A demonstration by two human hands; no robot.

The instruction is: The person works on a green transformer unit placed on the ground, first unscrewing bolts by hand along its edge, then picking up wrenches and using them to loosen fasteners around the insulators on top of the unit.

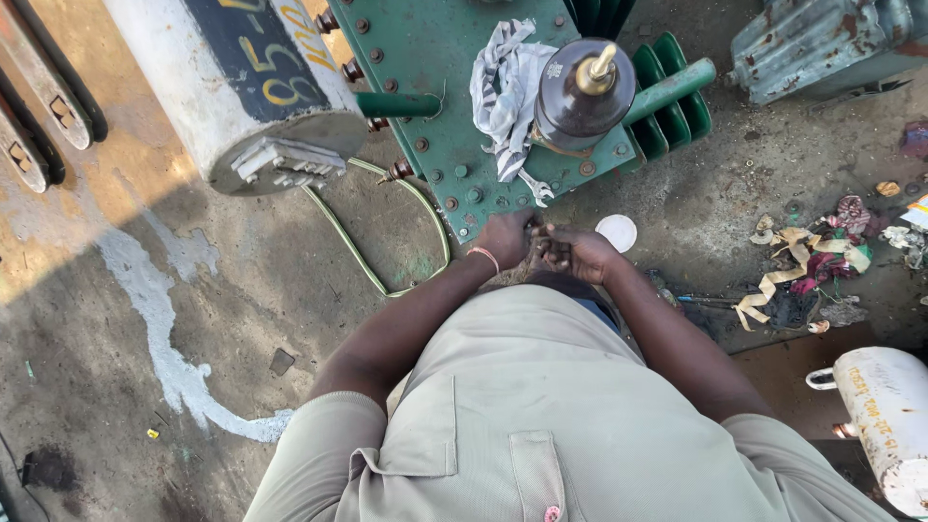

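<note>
Clearly both hands, left hand [505, 237] and right hand [572, 253], meet at the green transformer lid's [435, 58] six-o'clock edge, grip curled around something too small to tell.

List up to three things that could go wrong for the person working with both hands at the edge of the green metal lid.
1. Both hands, left hand and right hand, are bare against the green lid edge, where bolts stick out; fingers could get scraped or pinched.
2. The loose striped rag hangs toward the hands and might snag or slip down.
3. The green hose loops across the floor near the person; it could trip them.
</note>
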